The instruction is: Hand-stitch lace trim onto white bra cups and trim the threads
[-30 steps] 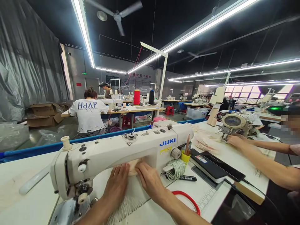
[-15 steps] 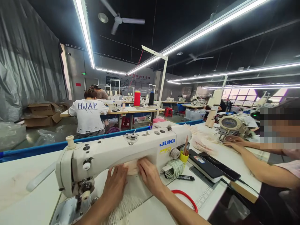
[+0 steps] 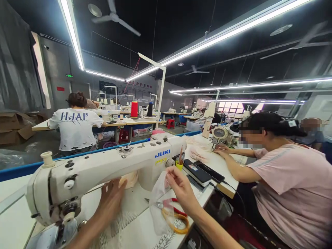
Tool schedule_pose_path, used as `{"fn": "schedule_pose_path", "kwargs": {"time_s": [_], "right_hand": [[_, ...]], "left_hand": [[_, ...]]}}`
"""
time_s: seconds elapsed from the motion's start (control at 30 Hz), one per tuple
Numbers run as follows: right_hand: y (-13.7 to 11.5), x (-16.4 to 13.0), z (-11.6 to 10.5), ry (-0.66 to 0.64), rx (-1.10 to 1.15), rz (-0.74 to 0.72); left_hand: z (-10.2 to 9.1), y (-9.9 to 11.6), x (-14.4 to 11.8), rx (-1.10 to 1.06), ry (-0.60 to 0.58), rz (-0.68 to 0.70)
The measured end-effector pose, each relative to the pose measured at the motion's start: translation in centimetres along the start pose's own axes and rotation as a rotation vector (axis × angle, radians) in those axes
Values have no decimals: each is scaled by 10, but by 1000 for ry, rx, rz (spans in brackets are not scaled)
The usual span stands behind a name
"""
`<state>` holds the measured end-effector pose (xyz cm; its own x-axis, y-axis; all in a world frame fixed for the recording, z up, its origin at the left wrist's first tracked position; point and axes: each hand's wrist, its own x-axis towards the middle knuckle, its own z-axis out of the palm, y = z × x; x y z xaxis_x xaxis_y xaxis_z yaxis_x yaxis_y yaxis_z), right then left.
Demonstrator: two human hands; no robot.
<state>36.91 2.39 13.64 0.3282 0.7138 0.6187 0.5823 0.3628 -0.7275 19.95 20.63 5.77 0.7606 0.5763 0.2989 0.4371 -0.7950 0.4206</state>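
Observation:
My right hand (image 3: 180, 186) is closed, thumb and fingers pinching the top of a sheer white piece of fabric (image 3: 158, 192) that hangs down over the table. Behind and beside that fabric lie scissors (image 3: 181, 229) with an orange handle loop and a red handle part. My left hand (image 3: 111, 199), a little blurred, rests under the arm of a white JUKI sewing machine (image 3: 103, 169) with its fingers apart. Its fingertips are by a crumpled peach fabric (image 3: 132, 180). White fringe threads (image 3: 116, 224) spread on the table below that hand.
To the right are a yellow cup (image 3: 179, 165) of pencils, a black-topped box (image 3: 195, 171) and a dark phone (image 3: 209, 171). A co-worker in a pink shirt (image 3: 287, 186) sits at another machine (image 3: 220, 135). Beyond the blue cloth edge stand a red thread cone (image 3: 134, 109) and other workstations.
My right hand has left the peach fabric, moved right and lifted the sheer white piece. My left hand has stayed near the peach fabric. The view has turned right, and the scissors now show.

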Motion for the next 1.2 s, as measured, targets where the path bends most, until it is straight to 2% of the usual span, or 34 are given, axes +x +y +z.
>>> {"fn": "schedule_pose_path", "kwargs": {"time_s": [0.07, 0.1, 0.13, 0.2, 0.27, 0.3, 0.37, 0.43, 0.5, 0.57, 0.63, 0.7, 0.8, 0.9, 1.03, 1.2], "right_hand": [[-12, -2, -1, -43, 82, 12], [-18, -5, -1, -82, 151, 16], [-25, -8, 0, -132, 236, 25], [-36, -17, 1, -232, 409, 59], [-44, -30, 0, -294, 503, 108], [-45, -37, -1, -315, 519, 139], [-44, -54, -1, -371, 564, 225], [-40, -70, 7, -463, 705, 361], [-39, -82, 24, -579, 886, 502], [-40, -88, 50, -671, 939, 600], [-45, -89, 77, -716, 772, 603], [-52, -87, 98, -741, 512, 520], [-62, -85, 111, -777, 290, 424], [-67, -87, 114, -850, 270, 414], [-70, -94, 120, -918, 227, 429], [-71, -97, 127, -898, 284, 485]], "left_hand": [[-5, 24, -11, -138, -58, 19], [-8, 37, -17, -278, -112, 12], [-11, 50, -24, -471, -180, -13], [-19, 72, -37, -1169, -344, -148], [-29, 84, -53, -1618, -360, -251], [-34, 86, -62, -1703, -322, -303], [-45, 85, -83, -1677, -209, -402], [-55, 82, -104, -1504, -161, -433], [-64, 80, -124, -1283, -226, -372], [-69, 79, -140, -1083, -348, -298], [-71, 77, -155, -928, -427, -298], [-71, 72, -172, -831, -423, -405], [-76, 61, -201, -839, -369, -576], [-83, 52, -222, -927, -374, -548], [-86, 45, -233, -958, -320, -463], [-82, 40, -237, -976, -307, -592]]}}
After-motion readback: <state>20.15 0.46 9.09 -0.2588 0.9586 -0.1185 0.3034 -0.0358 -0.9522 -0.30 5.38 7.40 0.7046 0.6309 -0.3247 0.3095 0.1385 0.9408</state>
